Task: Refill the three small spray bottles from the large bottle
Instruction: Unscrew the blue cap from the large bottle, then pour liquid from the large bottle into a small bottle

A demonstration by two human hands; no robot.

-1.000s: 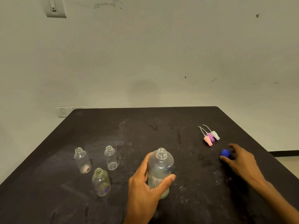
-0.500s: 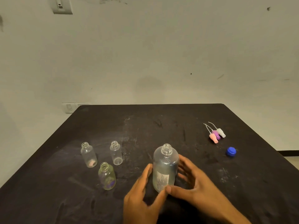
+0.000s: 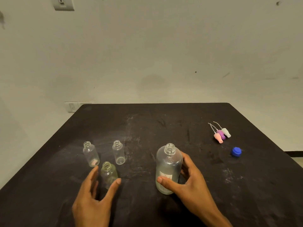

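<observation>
The large clear bottle (image 3: 168,164) stands upright and uncapped near the middle of the black table (image 3: 164,122). My right hand (image 3: 188,181) wraps around its lower half, thumb on the label. Three small clear bottles stand open on the left: one at the far left (image 3: 90,153), one behind (image 3: 118,151), and the nearest, yellowish one (image 3: 108,173). My left hand (image 3: 96,192) is spread with thumb and fingers on either side of that nearest small bottle, not closed on it.
Three spray tops, pink, purple and white (image 3: 221,133), lie together at the right of the table. A blue cap (image 3: 236,151) lies just in front of them. A pale wall with switch plates stands behind the table.
My left hand has let go of the large bottle and moved left to the nearest small bottle. My right hand left the blue cap and took hold of the large bottle.
</observation>
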